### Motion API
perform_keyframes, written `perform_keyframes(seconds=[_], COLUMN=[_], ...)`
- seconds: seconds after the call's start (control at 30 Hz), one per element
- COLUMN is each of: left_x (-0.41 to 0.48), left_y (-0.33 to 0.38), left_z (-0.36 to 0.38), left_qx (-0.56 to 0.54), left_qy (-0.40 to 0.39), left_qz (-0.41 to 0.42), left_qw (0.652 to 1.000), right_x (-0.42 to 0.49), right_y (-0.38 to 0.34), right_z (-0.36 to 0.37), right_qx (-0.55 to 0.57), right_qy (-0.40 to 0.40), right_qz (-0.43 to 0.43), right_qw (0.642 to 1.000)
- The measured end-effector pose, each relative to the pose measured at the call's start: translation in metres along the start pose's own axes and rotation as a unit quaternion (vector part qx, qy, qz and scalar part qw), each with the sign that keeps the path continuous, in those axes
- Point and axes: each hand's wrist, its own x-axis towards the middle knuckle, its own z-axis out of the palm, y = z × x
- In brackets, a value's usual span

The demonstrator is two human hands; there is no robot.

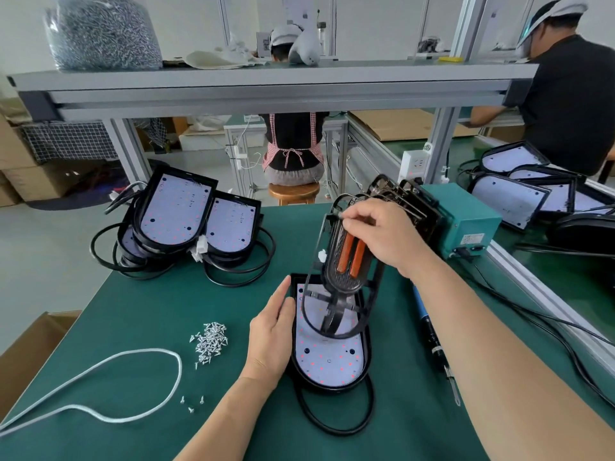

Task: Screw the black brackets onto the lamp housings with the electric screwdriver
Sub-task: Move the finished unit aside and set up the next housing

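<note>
Black-rimmed and flat, the lamp housing [332, 359] is lying on the green mat [149, 304] near its front edge. Its white board, dotted with red points, is facing up, and its black cable [332, 425] is looping out toward the person. A black bracket [346, 271] — an open frame carrying a ribbed oval with two orange strips — is standing tilted over the housing, its lower end touching the white board. The right hand [386, 234] is pinching the bracket's top edge, fingers curled in close on it. The left hand [271, 334] is resting along the housing's left rim, fingers straight and together. The electric screwdriver [432, 341] is lying on the mat just right of the housing — apart from both hands — and a heap of screws [211, 339] is sitting to the left
</note>
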Motion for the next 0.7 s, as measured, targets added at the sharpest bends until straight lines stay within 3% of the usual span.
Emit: perform_keyframes(seconds=[0.17,0.5,0.7], left_x=[-0.002,-0.001,-0.001], left_y=[0.005,0.003,0.001], left_z=[0.001,0.0,0.001], left_qx=[-0.001,-0.009,-0.021], left_qy=[0.006,0.004,0.008], left_qz=[0.0,-0.001,-0.009], left_qw=[1.0,1.0,1.0], right_x=[-0.005,-0.001,-0.007], right_y=[0.007,0.014,0.013], right_z=[0.023,0.033,0.041], right_qx=[-0.035,-0.022,-0.059], right_qy=[-0.094,-0.113,-0.131], right_qz=[0.031,0.076,0.04], right_qw=[0.994,0.99,0.989])
